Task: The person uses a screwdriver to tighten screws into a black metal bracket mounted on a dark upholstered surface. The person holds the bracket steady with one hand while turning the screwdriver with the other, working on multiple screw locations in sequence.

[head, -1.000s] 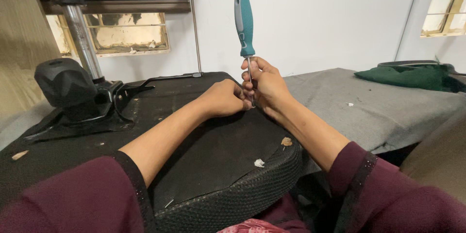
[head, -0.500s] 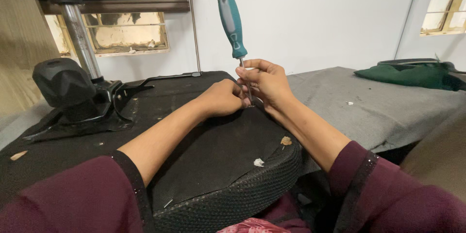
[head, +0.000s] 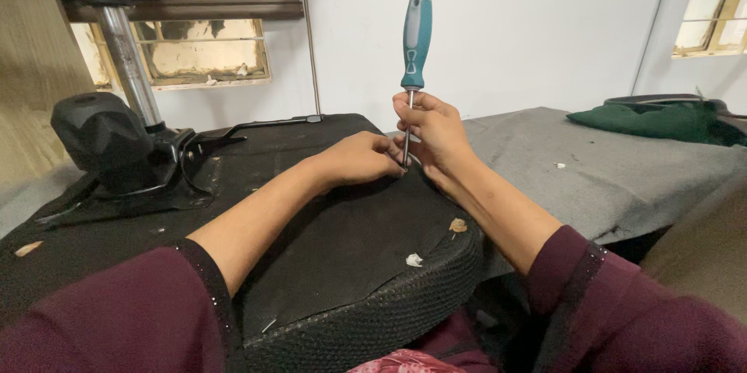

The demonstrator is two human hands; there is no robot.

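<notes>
A screwdriver (head: 415,42) with a teal and grey handle stands upright, tip down on the underside of an upturned black chair seat (head: 342,241). My right hand (head: 436,132) grips its metal shaft below the handle. My left hand (head: 358,159) rests on the seat with fingers curled at the shaft's tip; what they pinch is hidden. Both arms wear dark maroon sleeves.
The seat's black mechanism and chrome post (head: 124,136) rise at the left. A grey felt-covered table (head: 591,171) extends right, with a green cloth (head: 661,120) at its far end. Small foam scraps (head: 457,225) lie on the seat.
The screwdriver leaned to the left half a second ago and now stands upright again. Both hands stay at the same spot on the seat.
</notes>
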